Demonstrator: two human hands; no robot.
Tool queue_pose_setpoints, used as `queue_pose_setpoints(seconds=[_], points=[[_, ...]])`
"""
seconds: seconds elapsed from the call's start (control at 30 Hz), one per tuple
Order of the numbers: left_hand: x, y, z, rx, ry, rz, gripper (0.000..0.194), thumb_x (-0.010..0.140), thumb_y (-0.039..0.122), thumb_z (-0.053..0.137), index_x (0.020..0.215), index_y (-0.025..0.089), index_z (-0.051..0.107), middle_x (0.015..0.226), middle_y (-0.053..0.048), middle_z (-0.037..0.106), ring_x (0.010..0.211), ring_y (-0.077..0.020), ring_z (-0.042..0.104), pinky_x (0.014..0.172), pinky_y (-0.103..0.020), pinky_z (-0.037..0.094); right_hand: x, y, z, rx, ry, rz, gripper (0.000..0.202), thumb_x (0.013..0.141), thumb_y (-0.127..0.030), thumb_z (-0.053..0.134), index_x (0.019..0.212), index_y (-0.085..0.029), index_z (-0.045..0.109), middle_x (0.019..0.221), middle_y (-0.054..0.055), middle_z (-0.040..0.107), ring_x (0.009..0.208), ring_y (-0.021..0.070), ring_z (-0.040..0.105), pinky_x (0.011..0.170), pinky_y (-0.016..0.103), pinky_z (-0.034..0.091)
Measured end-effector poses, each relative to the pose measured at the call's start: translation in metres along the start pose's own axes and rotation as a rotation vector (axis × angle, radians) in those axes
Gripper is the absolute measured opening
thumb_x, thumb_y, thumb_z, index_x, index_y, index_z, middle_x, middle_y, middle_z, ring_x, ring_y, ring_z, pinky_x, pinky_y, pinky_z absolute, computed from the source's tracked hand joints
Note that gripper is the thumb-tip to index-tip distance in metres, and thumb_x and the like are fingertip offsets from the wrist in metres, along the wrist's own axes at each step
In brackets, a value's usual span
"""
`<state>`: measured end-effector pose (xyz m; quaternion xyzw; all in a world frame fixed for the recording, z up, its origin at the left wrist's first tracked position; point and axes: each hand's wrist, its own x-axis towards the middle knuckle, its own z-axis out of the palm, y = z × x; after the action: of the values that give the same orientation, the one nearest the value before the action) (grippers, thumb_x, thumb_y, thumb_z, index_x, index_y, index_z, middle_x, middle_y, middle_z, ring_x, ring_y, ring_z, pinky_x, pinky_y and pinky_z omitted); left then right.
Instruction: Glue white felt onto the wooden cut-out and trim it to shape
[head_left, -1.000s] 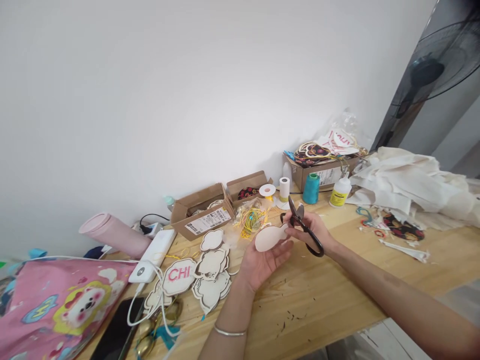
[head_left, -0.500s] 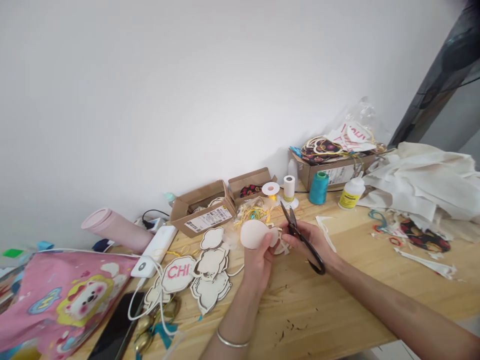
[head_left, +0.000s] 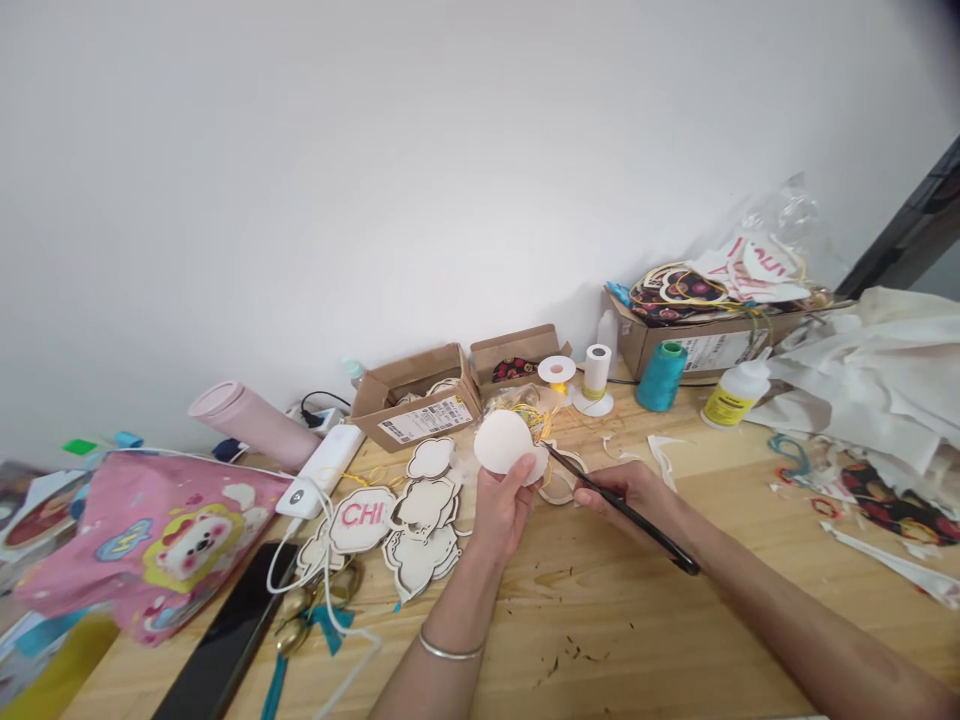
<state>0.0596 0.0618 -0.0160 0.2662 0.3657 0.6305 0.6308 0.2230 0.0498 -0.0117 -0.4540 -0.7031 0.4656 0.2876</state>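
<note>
A white rounded piece (head_left: 504, 443) is pinched between the thumb and fingers of my left hand (head_left: 504, 508), above the wooden table. My right hand (head_left: 628, 497) grips black scissors (head_left: 645, 527), their blades pointing up and left with the tip at the right edge of the white piece. Whether the blades are parted is hard to tell. Just beyond my hands lie a pale outlined shape (head_left: 559, 483) and a tangle of yellow threads (head_left: 531, 413). Left of my left hand are stacked pale cut shapes (head_left: 420, 555) and one marked CHI (head_left: 362, 520).
Along the wall stand an open box (head_left: 420, 420), a white spool (head_left: 597, 370), a teal thread cone (head_left: 661, 378), a glue bottle (head_left: 735, 395) and a filled box (head_left: 690, 345). White cloth (head_left: 885, 370) lies right; a phone (head_left: 229, 630), power bank (head_left: 321, 470) and pink pouch (head_left: 180, 540) lie left.
The scissors have turned, and their blades have come down to the white piece's edge. The white piece has tilted. The view has shifted, so things on the right appear farther right.
</note>
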Motion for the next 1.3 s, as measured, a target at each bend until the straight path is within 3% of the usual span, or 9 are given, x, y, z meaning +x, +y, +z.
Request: queue_pose_setpoints(seconds=[0.1, 0.2, 0.3, 0.43, 0.9, 1.17, 1.3], points=[[0.000, 0.000, 0.000, 0.006, 0.018, 0.002, 0.038, 0.057, 0.016, 0.074, 0.093, 0.018, 0.062, 0.075, 0.001, 0.066, 0.063, -0.0082, 0.059, 0.056, -0.017, 0.046, -0.002, -0.002, -0.002, 0.073, -0.024, 0.036, 0.046, 0.074, -0.055, 0.048, 0.050, -0.018, 0.032, 0.052, -0.005, 0.019, 0.046, 0.0055, 0.019, 0.042, 0.022, 0.012], [0.001, 0.001, -0.001, 0.007, 0.022, 0.000, 0.039, 0.056, 0.015, 0.075, 0.093, 0.018, 0.063, 0.076, 0.001, 0.066, 0.064, -0.0079, 0.058, 0.054, -0.016, 0.045, -0.004, -0.004, -0.004, 0.083, -0.049, 0.058, 0.048, 0.073, -0.057, 0.048, 0.050, -0.019, 0.030, 0.051, -0.006, 0.018, 0.046, 0.0054, 0.019, 0.042, 0.022, 0.011], [0.001, 0.003, -0.003, 0.018, 0.008, -0.009, 0.039, 0.055, 0.015, 0.075, 0.093, 0.018, 0.063, 0.076, 0.001, 0.066, 0.063, -0.0078, 0.058, 0.050, -0.015, 0.043, -0.004, -0.004, -0.006, 0.062, -0.074, 0.067, 0.048, 0.071, -0.058, 0.049, 0.051, -0.018, 0.033, 0.053, -0.005, 0.019, 0.048, 0.0057, 0.019, 0.043, 0.023, 0.012], [0.001, 0.003, -0.005, 0.037, -0.008, -0.017, 0.040, 0.056, 0.015, 0.075, 0.094, 0.019, 0.063, 0.079, 0.000, 0.067, 0.067, -0.0083, 0.059, 0.057, -0.017, 0.046, -0.002, -0.002, -0.007, 0.058, -0.097, 0.081, 0.046, 0.070, -0.058, 0.050, 0.052, -0.017, 0.039, 0.054, -0.005, 0.020, 0.049, 0.0061, 0.019, 0.043, 0.023, 0.013], [0.003, 0.004, -0.011, 0.121, -0.087, -0.051, 0.037, 0.057, 0.019, 0.075, 0.093, 0.016, 0.066, 0.087, -0.004, 0.068, 0.073, -0.0111, 0.061, 0.064, -0.019, 0.050, -0.005, -0.001, -0.014, 0.035, -0.159, 0.088, 0.047, 0.070, -0.057, 0.050, 0.050, -0.017, 0.034, 0.052, -0.006, 0.020, 0.048, 0.0055, 0.019, 0.043, 0.022, 0.012], [0.003, 0.006, -0.013, 0.166, -0.103, -0.060, 0.034, 0.056, 0.018, 0.075, 0.088, 0.016, 0.067, 0.084, -0.004, 0.068, 0.070, -0.0105, 0.059, 0.061, -0.019, 0.048, -0.007, -0.001, -0.018, -0.006, -0.180, 0.046, 0.042, 0.073, -0.050, 0.052, 0.052, -0.016, 0.039, 0.054, -0.006, 0.022, 0.049, 0.0056, 0.020, 0.043, 0.021, 0.014], [0.004, 0.009, -0.014, 0.220, -0.098, -0.050, 0.033, 0.053, 0.018, 0.076, 0.084, 0.014, 0.067, 0.080, -0.004, 0.068, 0.068, -0.0110, 0.058, 0.061, -0.020, 0.046, -0.007, 0.003, -0.022, -0.098, -0.171, 0.013, 0.038, 0.074, -0.048, 0.051, 0.056, -0.015, 0.049, 0.053, -0.005, 0.026, 0.050, 0.0060, 0.024, 0.043, 0.020, 0.017]])
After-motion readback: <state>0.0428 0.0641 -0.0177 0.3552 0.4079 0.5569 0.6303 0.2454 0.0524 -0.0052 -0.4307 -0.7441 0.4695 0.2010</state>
